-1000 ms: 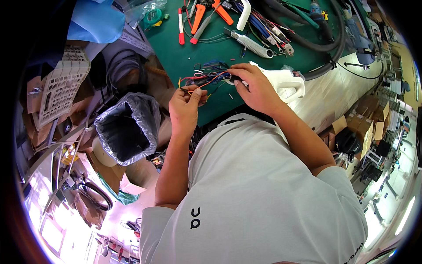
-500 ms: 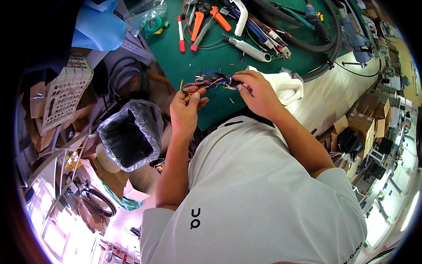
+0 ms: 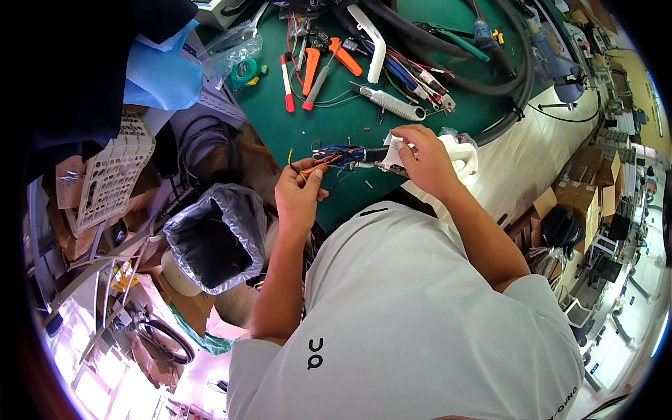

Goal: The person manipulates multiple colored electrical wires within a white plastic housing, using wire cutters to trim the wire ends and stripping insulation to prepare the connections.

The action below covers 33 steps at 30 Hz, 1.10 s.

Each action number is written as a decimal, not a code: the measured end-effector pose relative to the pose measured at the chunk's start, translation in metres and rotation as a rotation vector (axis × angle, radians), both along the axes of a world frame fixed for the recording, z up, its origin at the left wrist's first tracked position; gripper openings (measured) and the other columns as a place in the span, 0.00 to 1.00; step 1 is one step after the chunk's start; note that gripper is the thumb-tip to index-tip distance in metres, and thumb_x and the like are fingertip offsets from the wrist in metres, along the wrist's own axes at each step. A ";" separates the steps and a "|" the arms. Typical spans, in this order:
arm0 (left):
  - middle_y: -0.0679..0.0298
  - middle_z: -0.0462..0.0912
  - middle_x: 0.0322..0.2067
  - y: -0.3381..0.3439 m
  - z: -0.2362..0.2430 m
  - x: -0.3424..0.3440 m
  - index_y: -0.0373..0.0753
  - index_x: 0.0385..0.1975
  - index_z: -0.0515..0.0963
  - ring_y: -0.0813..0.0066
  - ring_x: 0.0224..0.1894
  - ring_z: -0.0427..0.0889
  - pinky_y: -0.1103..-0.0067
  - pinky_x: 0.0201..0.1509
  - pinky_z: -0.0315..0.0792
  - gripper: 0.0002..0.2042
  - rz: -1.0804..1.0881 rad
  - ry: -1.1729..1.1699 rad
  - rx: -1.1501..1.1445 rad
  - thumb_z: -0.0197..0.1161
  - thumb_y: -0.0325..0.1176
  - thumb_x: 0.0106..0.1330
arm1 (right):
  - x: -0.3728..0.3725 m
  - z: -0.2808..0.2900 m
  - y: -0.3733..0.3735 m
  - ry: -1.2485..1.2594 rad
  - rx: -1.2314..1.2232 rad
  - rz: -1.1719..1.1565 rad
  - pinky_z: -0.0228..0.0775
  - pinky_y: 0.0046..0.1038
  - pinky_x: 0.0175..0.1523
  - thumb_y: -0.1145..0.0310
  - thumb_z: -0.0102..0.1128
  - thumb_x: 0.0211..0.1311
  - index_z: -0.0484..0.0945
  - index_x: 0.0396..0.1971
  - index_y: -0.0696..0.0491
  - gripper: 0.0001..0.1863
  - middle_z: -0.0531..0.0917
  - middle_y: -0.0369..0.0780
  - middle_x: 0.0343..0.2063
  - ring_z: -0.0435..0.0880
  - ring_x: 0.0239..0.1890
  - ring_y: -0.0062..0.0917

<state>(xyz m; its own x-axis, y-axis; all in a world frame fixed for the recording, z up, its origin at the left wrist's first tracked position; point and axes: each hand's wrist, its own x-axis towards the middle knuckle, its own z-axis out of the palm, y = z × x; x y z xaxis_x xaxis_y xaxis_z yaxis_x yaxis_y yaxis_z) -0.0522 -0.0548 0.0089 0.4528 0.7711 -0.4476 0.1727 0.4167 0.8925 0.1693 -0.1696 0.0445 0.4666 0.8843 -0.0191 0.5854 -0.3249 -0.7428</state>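
A thick black cable ends in a fanned bundle of thin coloured wires [image 3: 339, 155] above the green table's near edge. My left hand [image 3: 299, 187] pinches several of these wires, with yellow and orange ones showing at its fingers. Behind the bundle, the cable's black sheath [image 3: 376, 154] runs into a white plastic housing [image 3: 463, 155]. My right hand [image 3: 427, 159] is closed on the white housing's near end, around where the cable enters; its palm side is hidden. A utility knife [image 3: 393, 103] lies on the table beyond my hands.
Wire strippers with orange handles [image 3: 344, 57], a red-and-white marker [image 3: 288, 87], a screwdriver [image 3: 316, 87] and a green tape measure [image 3: 244, 72] lie further back. A heavy black cable [image 3: 521, 84] loops at the right. A lined bin [image 3: 218, 238] stands at the left.
My right hand has shifted right, off the cable by the wire bundle and onto the white housing. The black sheath now shows between. My left hand still pinches wires.
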 end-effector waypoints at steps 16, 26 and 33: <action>0.62 0.81 0.28 0.002 0.002 0.002 0.33 0.37 0.74 0.83 0.20 0.75 0.87 0.22 0.70 0.09 0.065 0.044 -0.129 0.59 0.33 0.68 | 0.057 -0.004 0.020 -0.071 -0.032 -0.074 0.70 0.34 0.48 0.72 0.56 0.57 0.79 0.40 0.58 0.12 0.80 0.45 0.38 0.79 0.41 0.37; 0.64 0.80 0.26 0.005 0.004 0.000 0.34 0.36 0.74 0.88 0.15 0.66 0.90 0.16 0.57 0.09 0.115 -0.067 -0.301 0.59 0.35 0.68 | 0.083 0.006 0.013 -0.020 -0.003 -0.238 0.73 0.29 0.41 0.72 0.56 0.60 0.79 0.43 0.57 0.13 0.81 0.45 0.38 0.81 0.36 0.32; 0.66 0.78 0.26 -0.004 0.006 0.006 0.37 0.35 0.72 0.84 0.17 0.71 0.87 0.20 0.64 0.09 0.154 -0.011 -0.265 0.58 0.36 0.69 | 0.131 0.005 -0.004 -0.249 -0.005 -0.364 0.68 0.34 0.53 0.70 0.56 0.59 0.77 0.48 0.57 0.17 0.79 0.46 0.45 0.77 0.48 0.38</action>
<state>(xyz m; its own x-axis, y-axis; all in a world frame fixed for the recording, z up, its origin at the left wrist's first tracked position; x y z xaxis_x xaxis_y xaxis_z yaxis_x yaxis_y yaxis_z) -0.0464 -0.0589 0.0147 0.3458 0.6881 -0.6379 0.0800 0.6558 0.7507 0.2999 -0.1737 0.0493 0.7388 0.6613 0.1298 0.5931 -0.5464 -0.5914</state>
